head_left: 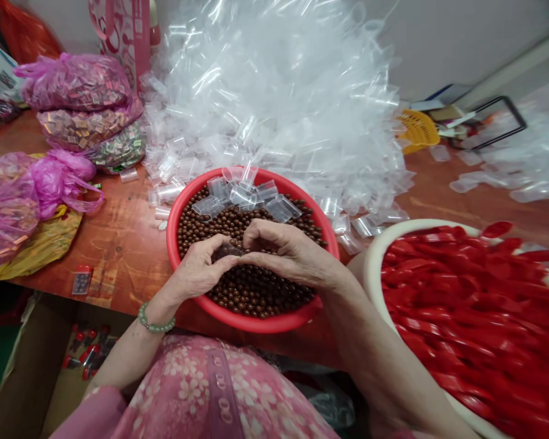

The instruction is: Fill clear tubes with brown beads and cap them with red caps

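A: Quick, hands first, bowl as the dial, 12 being away from the wearer

B: Left hand point(200, 268), toward 9, fingers narrowed round a small clear container point(229, 250), dark-looking, contents blurred. Green bead bracelet point(156, 319) on that wrist

A: Right hand point(295, 256)?

B: Toward 3, fingers curled, thumb reaching left to the container. Can't tell if it pinches anything, the fingertips are partly hidden

A: So where's the container sitting?

B: Between the two hands, above the middle of the red bowl point(252, 324)

A: Bowl contents?

B: Lots of shiny brown balls point(260, 299), plus several loose clear tubes point(281, 208) lying on them near 12

A: Around it?

B: At 12, just beyond the rim, a big heap of clear tubes point(274, 103). At 4, a cream tub point(374, 268) loaded with red plastic pieces point(476, 317). At 2, farther off, a yellow basket point(421, 129)

A: Left side?

B: Pink bags point(75, 85) stacked at 10, packed with small wrapped bits. Between 8 and 9, one filled container with a red cap point(82, 281) on the wooden table point(123, 244)

A: Lower down?

B: At 8, below the table edge, a cardboard box point(41, 360) with red-capped containers point(89, 353) inside
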`<state>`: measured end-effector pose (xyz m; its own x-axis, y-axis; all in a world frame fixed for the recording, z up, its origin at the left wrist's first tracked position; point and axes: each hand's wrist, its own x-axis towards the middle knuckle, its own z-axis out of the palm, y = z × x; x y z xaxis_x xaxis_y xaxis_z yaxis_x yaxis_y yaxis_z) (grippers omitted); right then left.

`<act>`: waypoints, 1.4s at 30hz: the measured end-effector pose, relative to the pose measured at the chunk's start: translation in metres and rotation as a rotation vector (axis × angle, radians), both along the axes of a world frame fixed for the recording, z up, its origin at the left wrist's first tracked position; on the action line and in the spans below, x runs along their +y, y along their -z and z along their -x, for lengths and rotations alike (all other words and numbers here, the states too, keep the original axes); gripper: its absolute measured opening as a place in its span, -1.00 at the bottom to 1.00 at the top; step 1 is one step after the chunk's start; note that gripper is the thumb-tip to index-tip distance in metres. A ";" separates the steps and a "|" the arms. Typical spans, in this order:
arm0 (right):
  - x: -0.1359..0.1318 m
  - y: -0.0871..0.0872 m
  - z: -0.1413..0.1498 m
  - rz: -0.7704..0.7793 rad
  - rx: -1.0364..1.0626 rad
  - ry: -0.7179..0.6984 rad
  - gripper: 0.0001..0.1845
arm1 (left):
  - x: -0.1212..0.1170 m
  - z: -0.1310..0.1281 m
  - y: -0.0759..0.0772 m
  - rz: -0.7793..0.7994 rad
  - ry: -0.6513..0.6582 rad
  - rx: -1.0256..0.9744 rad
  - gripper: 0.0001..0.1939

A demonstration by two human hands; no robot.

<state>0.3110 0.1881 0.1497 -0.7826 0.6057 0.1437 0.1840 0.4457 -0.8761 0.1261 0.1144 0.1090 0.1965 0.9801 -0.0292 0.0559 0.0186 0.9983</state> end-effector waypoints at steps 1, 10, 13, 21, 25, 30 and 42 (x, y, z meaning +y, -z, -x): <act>0.000 0.000 0.000 0.012 0.005 -0.009 -0.57 | 0.000 0.000 0.001 -0.004 0.002 -0.011 -0.81; -0.007 0.004 -0.008 0.225 0.163 0.100 -0.48 | -0.002 0.002 -0.010 0.039 0.017 -0.141 -0.76; -0.015 0.007 -0.017 0.164 0.237 0.135 -0.44 | 0.000 0.001 -0.012 -0.002 0.041 -0.105 -0.79; -0.030 0.008 -0.022 -0.108 0.120 0.036 -0.25 | 0.004 -0.013 -0.014 0.038 0.112 -0.161 -0.72; -0.033 0.009 -0.025 -0.028 0.178 0.024 -0.20 | 0.001 -0.020 -0.019 0.044 0.199 -0.202 -0.70; -0.036 0.013 -0.029 0.008 0.215 0.060 -0.26 | 0.003 -0.024 -0.021 0.102 0.188 -0.284 -0.68; -0.033 0.013 -0.021 -0.011 0.243 0.081 -0.48 | -0.004 -0.019 -0.021 0.132 0.182 -0.277 -0.68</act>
<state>0.3321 0.1555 0.1363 -0.6736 0.6622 0.3282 0.0041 0.4475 -0.8943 0.1449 0.1102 0.1304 0.3857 0.9196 -0.0741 -0.2020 0.1626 0.9658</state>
